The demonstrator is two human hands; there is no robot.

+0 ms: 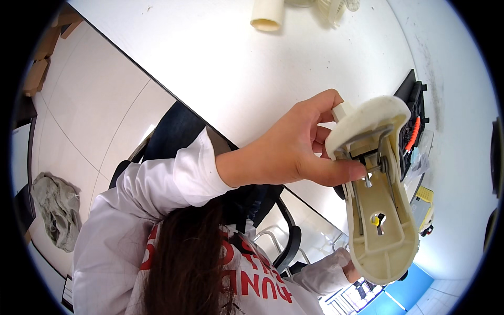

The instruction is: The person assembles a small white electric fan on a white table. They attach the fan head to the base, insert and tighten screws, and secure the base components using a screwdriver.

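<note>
My left hand (310, 142) reaches in from the left and grips a long cream plastic housing (386, 239) near its rounded upper end. Its thumb presses on a metal pin inside the hollow side, while the other fingers curl round the outer edge. Bent metal wire (370, 135) and a small dark coil or roller (384, 164) sit within the housing. Lower down there is a keyhole-shaped opening with a bit of yellow showing. At the bottom end my right hand (350, 269) closes on the housing's edge, most of its fingers hidden behind it.
On the white table (210, 47) lie a cream tube (266, 14) and clear plastic parts (332, 9) at the far side. A black tool case (418, 100) with an orange-handled tool (413, 134) stands by the wall. A grey cloth (56, 210) lies on the floor at left.
</note>
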